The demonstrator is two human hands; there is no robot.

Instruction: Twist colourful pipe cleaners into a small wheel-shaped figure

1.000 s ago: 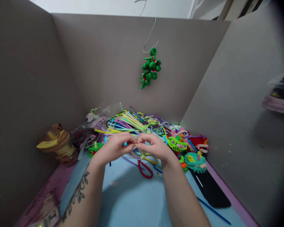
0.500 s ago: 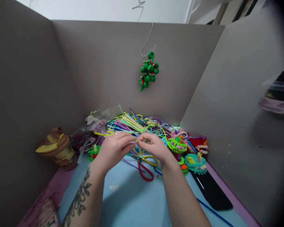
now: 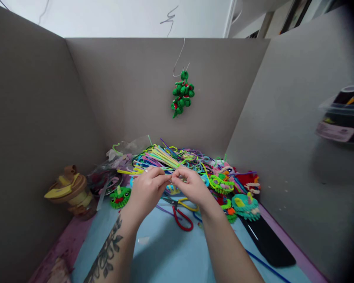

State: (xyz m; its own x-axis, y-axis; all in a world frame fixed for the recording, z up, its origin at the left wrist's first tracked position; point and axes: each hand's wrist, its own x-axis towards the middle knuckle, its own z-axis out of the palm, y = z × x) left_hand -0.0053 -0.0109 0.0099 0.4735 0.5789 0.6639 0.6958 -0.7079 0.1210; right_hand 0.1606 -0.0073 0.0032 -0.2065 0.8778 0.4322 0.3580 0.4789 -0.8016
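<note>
My left hand (image 3: pixel 149 190) and my right hand (image 3: pixel 191 184) meet at their fingertips above the middle of the mat. Both are closed in a pinch. Whatever lies between the fingers is too small and covered to name. Just behind them spreads a heap of coloured pipe cleaners (image 3: pixel 162 155), with a straight bundle on top. Below the hands lies a pair of scissors (image 3: pixel 183 220) with one red and one yellow handle loop; its blades point to the upper left. A green fuzzy frog-like figure (image 3: pixel 120 197) sits left of my left wrist.
A brown and yellow cup (image 3: pixel 72 188) stands at the left. Several fuzzy figures, one teal (image 3: pixel 246 206), line the right side beside a black flat object (image 3: pixel 268 239). Grey panels (image 3: pixel 129 86) enclose the blue mat (image 3: pixel 171 259). A green ornament (image 3: pixel 183 94) hangs from a wire.
My left hand has turned and its fingers have drawn back to a pinch against the right. The scissors and the green figure show more fully. The whole view has tilted upward a little.
</note>
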